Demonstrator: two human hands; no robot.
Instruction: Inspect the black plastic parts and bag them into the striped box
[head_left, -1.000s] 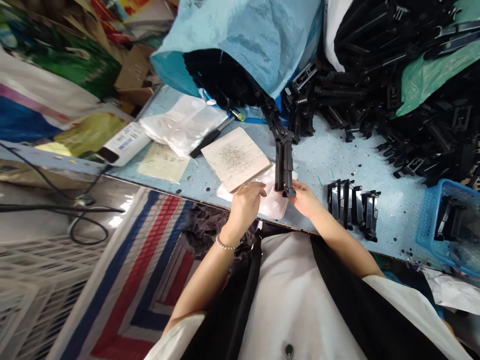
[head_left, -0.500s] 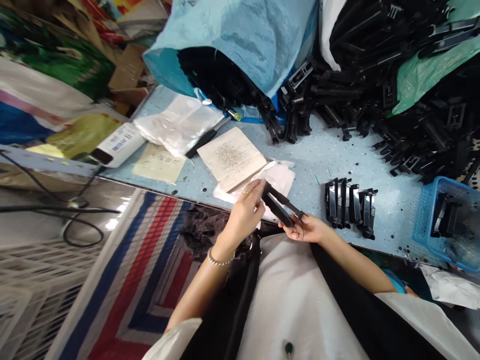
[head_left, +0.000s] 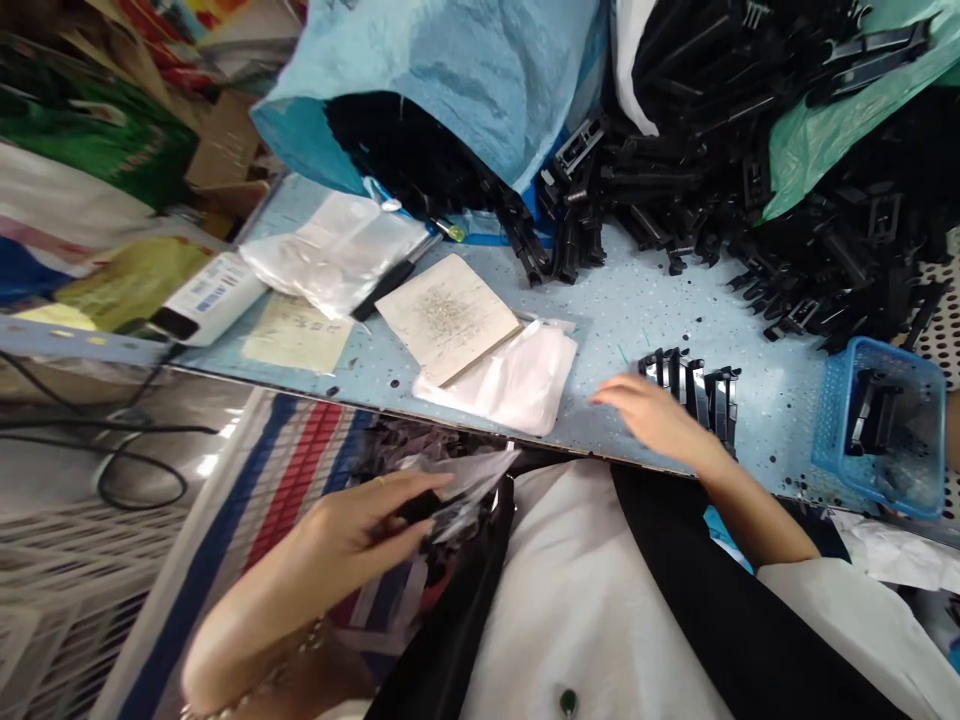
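Observation:
Beyond the table's front edge, my left hand [head_left: 367,530] is over a striped sack [head_left: 300,480], thumb and fingers apart. A blurred clear plastic bag [head_left: 480,475] is just off its fingertips, with dark shapes around and below it. Whether the fingers still touch the bag is unclear. My right hand [head_left: 660,420] hovers over the front of the table with its fingers stretched out to the left, holding nothing. Close behind it stands a short row of black plastic parts [head_left: 694,385]. Flat clear bags [head_left: 525,380] lie left of that hand, partly under a square board [head_left: 446,315].
A blue bag [head_left: 450,70] of black parts lies open at the back. A large heap of similar parts [head_left: 675,180] fills the back right. A blue basket [head_left: 825,430] stands at right. A white box [head_left: 214,300] and a plastic packet [head_left: 337,245] lie at left.
The black part held between both hands has left the table front. My left hand has swung left and down over the striped sack; my right hand has let go and moved towards the row.

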